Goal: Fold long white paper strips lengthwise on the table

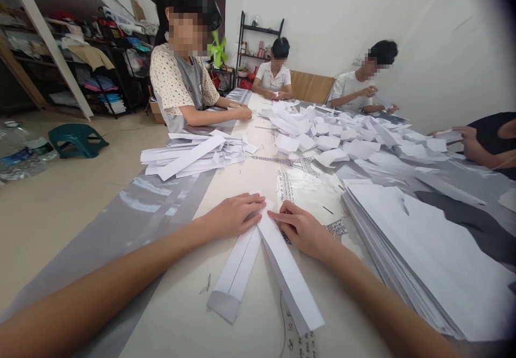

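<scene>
The table is bearing a paper stack and, left of it, folded paper forming a V. The left hand is lying flat-fingered on its tip; the right hand is touching it, forefinger extended, grip unclear.

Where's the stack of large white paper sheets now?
Head view, lower right: the stack sits right of the right hand, nearer the camera than the heap of small folded white papers.
</scene>
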A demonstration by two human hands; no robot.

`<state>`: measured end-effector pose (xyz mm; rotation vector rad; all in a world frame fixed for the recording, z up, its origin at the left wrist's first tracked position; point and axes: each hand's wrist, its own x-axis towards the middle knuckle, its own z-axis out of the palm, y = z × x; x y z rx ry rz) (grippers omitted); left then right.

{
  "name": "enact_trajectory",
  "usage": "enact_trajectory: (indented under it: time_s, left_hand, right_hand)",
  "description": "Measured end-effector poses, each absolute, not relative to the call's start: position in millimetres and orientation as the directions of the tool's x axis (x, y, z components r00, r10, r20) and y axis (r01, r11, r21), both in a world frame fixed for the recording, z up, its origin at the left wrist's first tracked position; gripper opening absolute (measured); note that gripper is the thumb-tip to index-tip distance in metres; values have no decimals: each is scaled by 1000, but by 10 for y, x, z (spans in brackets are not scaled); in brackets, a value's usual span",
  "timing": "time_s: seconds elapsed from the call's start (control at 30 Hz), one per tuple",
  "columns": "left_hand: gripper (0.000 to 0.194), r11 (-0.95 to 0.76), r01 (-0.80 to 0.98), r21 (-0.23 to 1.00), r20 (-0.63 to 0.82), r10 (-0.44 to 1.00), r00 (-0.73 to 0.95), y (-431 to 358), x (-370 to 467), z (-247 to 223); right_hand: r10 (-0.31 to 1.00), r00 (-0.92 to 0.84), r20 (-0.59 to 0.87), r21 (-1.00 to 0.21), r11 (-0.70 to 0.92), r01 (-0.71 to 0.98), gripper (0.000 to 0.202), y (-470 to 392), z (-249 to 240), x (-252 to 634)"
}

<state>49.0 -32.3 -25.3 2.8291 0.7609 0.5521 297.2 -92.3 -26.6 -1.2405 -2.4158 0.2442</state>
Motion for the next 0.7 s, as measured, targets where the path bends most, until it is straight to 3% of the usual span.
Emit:
enact_trajectory:
  time_s: [0.4,0.7]
  left_hand:
    - [43,-878,442,184,279,478,833,-252,442,-250]
    - [42,-873,443,205,270,485,832,-218,425,-255]
  right_hand:
    - [818,-517,254,-321,575,753,45,-913,-286,2989]
    - [812,-521,262,-326,583,744,45,-904,-312,3001]
